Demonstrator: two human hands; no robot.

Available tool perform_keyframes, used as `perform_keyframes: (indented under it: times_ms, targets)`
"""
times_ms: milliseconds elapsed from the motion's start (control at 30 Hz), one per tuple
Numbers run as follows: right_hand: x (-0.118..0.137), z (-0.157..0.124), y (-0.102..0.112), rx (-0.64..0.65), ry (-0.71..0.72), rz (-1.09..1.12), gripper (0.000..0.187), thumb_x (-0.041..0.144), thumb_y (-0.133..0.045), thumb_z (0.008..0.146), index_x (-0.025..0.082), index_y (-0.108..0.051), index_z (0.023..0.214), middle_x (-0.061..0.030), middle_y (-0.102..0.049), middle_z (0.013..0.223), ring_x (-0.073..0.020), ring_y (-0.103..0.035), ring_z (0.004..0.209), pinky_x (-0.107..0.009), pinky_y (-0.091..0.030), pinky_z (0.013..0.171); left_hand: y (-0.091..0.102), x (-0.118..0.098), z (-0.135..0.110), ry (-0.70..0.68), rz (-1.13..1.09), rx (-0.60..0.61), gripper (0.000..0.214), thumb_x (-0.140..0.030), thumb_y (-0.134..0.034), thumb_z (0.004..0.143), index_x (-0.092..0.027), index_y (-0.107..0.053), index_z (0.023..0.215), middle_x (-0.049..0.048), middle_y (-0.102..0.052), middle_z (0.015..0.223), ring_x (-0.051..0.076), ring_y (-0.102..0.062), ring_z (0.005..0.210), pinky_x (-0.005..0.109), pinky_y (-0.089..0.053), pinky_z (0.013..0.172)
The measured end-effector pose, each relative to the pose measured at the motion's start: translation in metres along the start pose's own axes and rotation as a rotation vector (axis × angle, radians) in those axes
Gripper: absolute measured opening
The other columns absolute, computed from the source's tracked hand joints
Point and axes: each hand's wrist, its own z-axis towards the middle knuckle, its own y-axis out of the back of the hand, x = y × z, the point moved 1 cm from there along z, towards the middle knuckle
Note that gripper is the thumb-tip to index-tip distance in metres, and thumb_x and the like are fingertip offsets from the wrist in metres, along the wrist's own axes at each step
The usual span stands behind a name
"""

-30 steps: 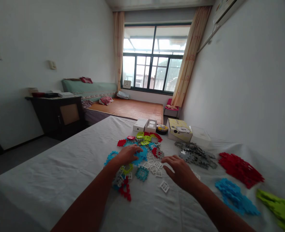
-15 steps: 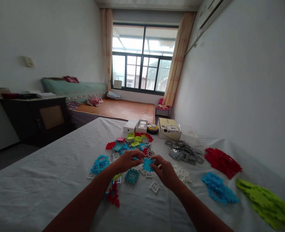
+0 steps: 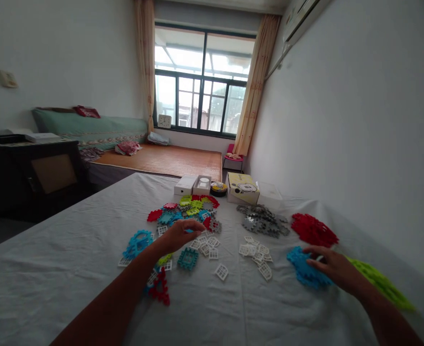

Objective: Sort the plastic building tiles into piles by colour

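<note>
Over the pile of blue interlocking toy pieces [image 3: 303, 275] on the right, my right hand [image 3: 332, 266] has its thumb and fingers apart, with no held piece showing. My left hand [image 3: 181, 235] hovers at the front of a mixed heap of coloured pieces [image 3: 166, 217]. Its thumb and forefinger are parted, and a bit of blue shows between them. White window-shaped pieces [image 3: 213, 253] lie just right of this hand. A teal square frame [image 3: 187, 258] sits below it. Near my left forearm are a blue toothed piece [image 3: 139, 243] and a red triangular piece [image 3: 160, 288].
Sorted piles in grey [image 3: 264, 221], red [image 3: 314, 229], white [image 3: 258, 254] and lime green [image 3: 379, 283] lie on the white cloth [image 3: 89, 254]. Along the far edge stand a white box [image 3: 185, 185], a round black-and-yellow tin [image 3: 218, 189] and a yellow cartoon box [image 3: 243, 188].
My right hand has moved right, from the middle to the blue pile. The blue piece held between both hands is no longer there. My left hand stays over the heap; the view has shifted slightly.
</note>
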Motion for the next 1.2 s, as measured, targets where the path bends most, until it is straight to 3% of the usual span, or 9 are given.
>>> perform_keyframes:
  times_ms: [133, 367, 533, 667, 800, 933, 1000, 1100, 1200]
  targets:
    - [0.045, 0.007, -0.005, -0.215, 0.045, -0.132, 0.040, 0.046, -0.051, 0.079, 0.021, -0.064, 0.108, -0.0086, -0.068, 0.097, -0.0215, -0.065, 0.079, -0.033, -0.049, 0.072, 0.001, 0.008, 0.000, 0.006, 0.076, -0.034, 0.024, -0.027, -0.056, 0.083, -0.017, -0.069, 0.100, 0.0044, -0.069, 0.101, 0.016, -0.063, 0.093, 0.025, -0.050, 0.079]
    - [0.194, 0.024, -0.057, 0.128, 0.414, -0.100, 0.024, 0.030, -0.047, 0.086, 0.025, -0.067, 0.098, -0.0031, -0.069, 0.093, -0.0163, -0.064, 0.079, -0.025, -0.045, 0.070, -0.003, 0.015, -0.007, -0.047, 0.444, 0.083, 0.021, -0.026, -0.058, 0.082, -0.022, -0.070, 0.099, 0.0036, -0.067, 0.098, 0.016, -0.061, 0.088, 0.024, -0.046, 0.078]
    - [0.238, 0.033, -0.112, 0.187, 0.474, -0.155, 0.023, 0.029, -0.053, 0.085, 0.025, -0.065, 0.105, -0.0040, -0.066, 0.104, -0.0181, -0.063, 0.089, -0.027, -0.043, 0.076, -0.007, 0.011, -0.011, -0.100, 0.618, 0.142, 0.024, -0.027, -0.057, 0.084, -0.025, -0.066, 0.106, 0.0032, -0.065, 0.105, 0.019, -0.058, 0.099, 0.026, -0.044, 0.085]
    - [0.246, 0.033, -0.139, 0.147, 0.456, -0.157, 0.026, 0.035, -0.060, 0.082, 0.022, -0.064, 0.104, -0.0070, -0.063, 0.103, -0.0204, -0.060, 0.095, -0.028, -0.044, 0.079, -0.007, 0.012, -0.012, -0.105, 0.651, 0.158, 0.024, -0.033, -0.060, 0.083, -0.027, -0.066, 0.106, 0.0023, -0.063, 0.105, 0.019, -0.058, 0.099, 0.026, -0.043, 0.085]
    - [0.244, 0.032, -0.146, 0.107, 0.453, -0.048, 0.019, 0.028, -0.061, 0.081, 0.021, -0.064, 0.098, -0.0057, -0.063, 0.099, -0.0176, -0.059, 0.091, -0.026, -0.043, 0.080, -0.007, 0.013, -0.011, -0.089, 0.663, 0.167, 0.023, -0.036, -0.061, 0.082, -0.026, -0.066, 0.103, 0.0018, -0.063, 0.104, 0.019, -0.058, 0.097, 0.025, -0.043, 0.082]
    - [0.227, 0.041, -0.132, 0.091, 0.427, 0.171, 0.014, 0.029, -0.055, 0.084, 0.021, -0.064, 0.090, -0.0007, -0.065, 0.080, -0.0133, -0.058, 0.070, -0.023, -0.043, 0.068, -0.007, 0.013, -0.010, -0.053, 0.675, 0.161, 0.018, -0.032, -0.061, 0.082, -0.025, -0.066, 0.098, 0.0017, -0.063, 0.100, 0.017, -0.059, 0.092, 0.024, -0.042, 0.077]
    - [0.209, 0.049, -0.120, 0.085, 0.406, 0.224, 0.022, 0.035, -0.049, 0.087, 0.020, -0.064, 0.086, -0.0004, -0.065, 0.074, -0.0138, -0.058, 0.067, -0.024, -0.043, 0.065, -0.006, 0.013, -0.010, -0.038, 0.687, 0.158, 0.013, -0.030, -0.061, 0.082, -0.024, -0.067, 0.092, 0.0015, -0.063, 0.095, 0.017, -0.059, 0.087, 0.023, -0.042, 0.073]
    - [0.179, 0.060, -0.104, 0.049, 0.327, 0.107, 0.031, 0.039, -0.043, 0.090, 0.020, -0.066, 0.080, -0.0023, -0.066, 0.073, -0.0153, -0.059, 0.067, -0.026, -0.044, 0.065, -0.005, 0.012, -0.009, -0.028, 0.705, 0.144, 0.011, -0.029, -0.059, 0.082, -0.023, -0.067, 0.088, 0.0017, -0.064, 0.093, 0.016, -0.059, 0.084, 0.023, -0.041, 0.069]
    - [0.165, 0.064, -0.101, -0.077, 0.306, -0.086, 0.027, 0.036, -0.047, 0.088, 0.021, -0.069, 0.088, -0.0066, -0.067, 0.087, -0.0201, -0.060, 0.084, -0.031, -0.045, 0.076, -0.004, 0.009, -0.009, -0.028, 0.721, 0.137, 0.013, -0.028, -0.057, 0.084, -0.024, -0.067, 0.091, 0.0021, -0.064, 0.095, 0.016, -0.059, 0.085, 0.023, -0.041, 0.071]
